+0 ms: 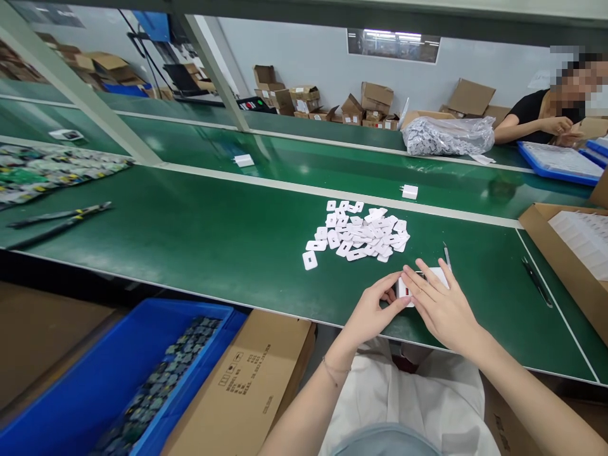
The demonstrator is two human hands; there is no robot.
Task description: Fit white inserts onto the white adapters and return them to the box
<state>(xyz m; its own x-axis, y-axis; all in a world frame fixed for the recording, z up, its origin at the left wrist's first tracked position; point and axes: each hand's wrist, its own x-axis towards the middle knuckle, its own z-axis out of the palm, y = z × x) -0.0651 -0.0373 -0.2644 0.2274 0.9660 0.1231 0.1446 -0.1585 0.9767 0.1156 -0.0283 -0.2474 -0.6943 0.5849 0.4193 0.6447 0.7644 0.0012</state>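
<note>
At the front of the green table, my left hand (379, 307) grips the left end of a small white block (403, 291) between thumb and fingers. My right hand (439, 303) lies over the same block with its fingers stretched out and covers much of it. A dark red spot shows on the block's near left part. Just behind the hands is a thin pointed tool (447, 255). A loose pile of white square plates with slots (363, 234) lies beyond my left hand.
Cutting pliers (61, 221) lie at the left, tweezers (536, 282) at the right beside a cardboard box (565, 253). White adapters (409, 192) sit on the strip behind. A blue bin (156, 310) stands below the table edge. Another person sits at the back right.
</note>
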